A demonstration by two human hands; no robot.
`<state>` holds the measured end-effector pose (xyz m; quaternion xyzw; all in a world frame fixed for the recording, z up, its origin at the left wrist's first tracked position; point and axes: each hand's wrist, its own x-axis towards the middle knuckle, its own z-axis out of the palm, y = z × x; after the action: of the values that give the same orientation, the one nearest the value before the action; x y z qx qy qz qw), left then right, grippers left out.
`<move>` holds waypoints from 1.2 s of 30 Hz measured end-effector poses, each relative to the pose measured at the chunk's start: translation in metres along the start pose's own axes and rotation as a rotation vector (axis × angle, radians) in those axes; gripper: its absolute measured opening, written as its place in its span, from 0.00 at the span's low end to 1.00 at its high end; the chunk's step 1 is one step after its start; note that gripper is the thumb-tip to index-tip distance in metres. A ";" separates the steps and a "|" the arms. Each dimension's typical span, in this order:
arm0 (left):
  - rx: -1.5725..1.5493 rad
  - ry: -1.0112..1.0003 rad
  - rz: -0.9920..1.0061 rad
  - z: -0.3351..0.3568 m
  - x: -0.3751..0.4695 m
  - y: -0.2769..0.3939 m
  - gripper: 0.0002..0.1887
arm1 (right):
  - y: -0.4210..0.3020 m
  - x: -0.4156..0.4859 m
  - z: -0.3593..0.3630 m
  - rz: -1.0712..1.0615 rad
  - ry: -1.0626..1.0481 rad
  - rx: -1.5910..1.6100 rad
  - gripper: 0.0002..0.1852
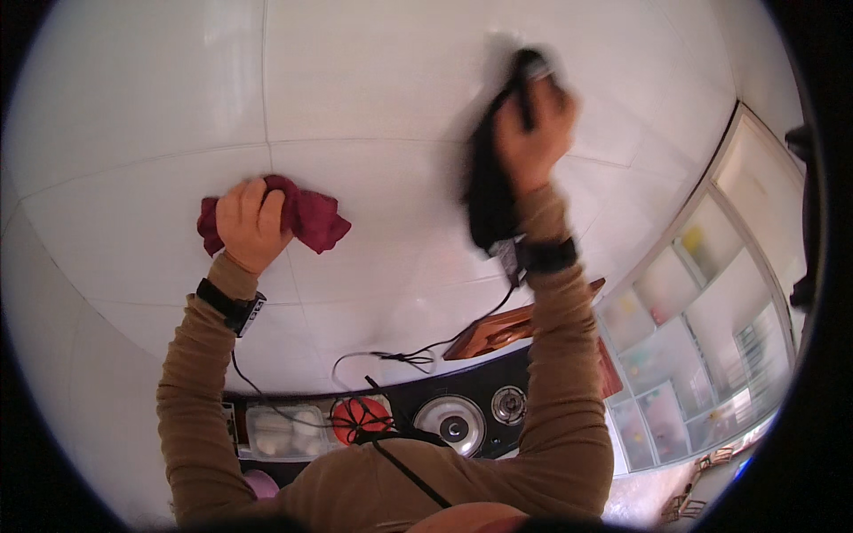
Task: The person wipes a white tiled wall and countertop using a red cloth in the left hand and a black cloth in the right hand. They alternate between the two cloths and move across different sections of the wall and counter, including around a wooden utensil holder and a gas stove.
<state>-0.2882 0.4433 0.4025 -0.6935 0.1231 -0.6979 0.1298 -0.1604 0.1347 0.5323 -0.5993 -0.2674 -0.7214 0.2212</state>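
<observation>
Bunched under my left hand (253,223) is a dark red cloth (318,216), held against the white tiled wall (373,200). Higher up and to the right, my right hand (538,126) grips a black cloth (493,193) that hangs down beside the wrist; this hand is blurred, and part of the cloth is hidden behind it. Each wrist bears a black strap with a small device, and thin black cables run from them towards my chest.
Below lies a black gas hob (490,373) with a lidded metal pan (452,426) and a burner (510,404). Left of it stand a red round container (360,418) and a clear plastic box (283,433) of pale round items. Wooden boards (496,333) lean at the wall; a glazed partition (700,333) is at right.
</observation>
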 end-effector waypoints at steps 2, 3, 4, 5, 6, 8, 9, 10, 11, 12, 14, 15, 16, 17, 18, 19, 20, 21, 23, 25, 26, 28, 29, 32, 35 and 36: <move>0.004 0.005 0.016 -0.002 0.003 0.001 0.24 | 0.064 0.050 0.001 0.106 0.114 -0.081 0.23; 0.004 0.009 0.010 -0.002 0.004 0.001 0.24 | 0.094 0.079 -0.001 0.136 0.153 -0.129 0.24; 0.004 0.016 0.018 -0.003 0.007 0.002 0.24 | 0.120 0.103 -0.004 0.273 0.176 -0.180 0.24; 0.005 0.017 0.021 -0.004 0.010 0.003 0.24 | 0.137 0.121 -0.004 0.365 0.191 -0.232 0.24; 0.012 0.020 0.018 -0.004 0.013 0.003 0.24 | 0.143 0.130 -0.001 0.358 0.213 -0.209 0.24; 0.021 0.026 0.019 -0.005 0.018 0.005 0.24 | 0.124 0.115 -0.004 0.347 0.254 -0.171 0.23; 0.018 0.010 0.017 -0.006 0.018 0.006 0.24 | 0.099 0.093 -0.005 0.303 0.164 -0.100 0.22; 0.019 0.007 0.020 -0.006 0.019 0.006 0.23 | 0.066 0.066 -0.008 0.086 0.014 -0.034 0.19; 0.016 -0.013 0.026 -0.006 0.018 0.005 0.23 | 0.027 0.029 -0.005 -0.067 0.059 -0.040 0.16; 0.001 -0.013 0.016 -0.006 0.017 0.005 0.23 | -0.011 -0.008 -0.012 -0.170 -0.086 0.032 0.12; 0.022 0.009 0.033 -0.005 0.012 0.003 0.23 | -0.066 -0.072 -0.029 -0.223 -0.455 0.202 0.08; 0.036 0.016 0.032 -0.004 0.010 0.002 0.23 | -0.071 -0.088 -0.031 -0.404 -0.238 0.363 0.10; 0.034 -0.003 0.038 -0.004 0.007 0.000 0.23 | -0.064 -0.096 -0.032 -0.370 -0.352 0.348 0.11; 0.025 -0.017 0.034 -0.004 0.005 -0.001 0.23 | -0.047 -0.092 -0.033 -0.343 -0.390 0.362 0.12; 0.019 -0.044 0.030 -0.004 0.003 -0.002 0.23 | -0.022 -0.084 -0.035 -0.278 -0.429 0.259 0.13; 0.012 -0.070 0.019 -0.004 0.001 -0.002 0.22 | 0.008 -0.069 -0.037 -0.212 -0.531 0.143 0.14; 0.019 -0.011 0.040 -0.003 0.001 -0.003 0.21 | 0.041 -0.053 -0.034 -0.126 -0.340 -0.015 0.15; 0.016 -0.007 0.036 -0.003 0.000 -0.002 0.21 | 0.084 -0.027 -0.032 -0.038 -0.153 -0.011 0.17; 0.011 -0.016 0.019 -0.003 0.001 -0.002 0.21 | 0.160 0.010 -0.042 0.164 0.141 -0.083 0.22; 0.027 -0.003 0.041 -0.003 0.003 -0.001 0.22 | 0.223 0.023 -0.062 0.469 0.309 -0.065 0.21; 0.030 -0.004 0.033 -0.003 0.004 0.000 0.22 | 0.246 0.021 -0.074 0.668 0.269 -0.128 0.21; 0.040 -0.016 0.029 -0.003 0.004 0.000 0.24 | 0.262 0.008 -0.070 0.637 0.288 -0.132 0.21; 0.048 -0.024 0.031 -0.003 0.003 0.000 0.25 | 0.251 -0.003 -0.070 0.517 0.269 -0.172 0.20; 0.030 -0.061 0.024 -0.003 -0.001 -0.002 0.27 | 0.142 -0.044 -0.038 0.251 0.101 -0.041 0.17; 0.012 -0.096 0.029 -0.003 -0.005 -0.006 0.28 | -0.021 -0.083 -0.025 -0.055 -0.485 0.123 0.10; 0.020 -0.107 0.031 -0.003 -0.006 -0.008 0.29 | -0.061 -0.090 -0.023 -0.029 -0.491 0.284 0.09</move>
<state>-0.2910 0.4528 0.4000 -0.7266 0.1198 -0.6587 0.1542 -0.2001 0.1654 0.4336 -0.7152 -0.4198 -0.5132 0.2211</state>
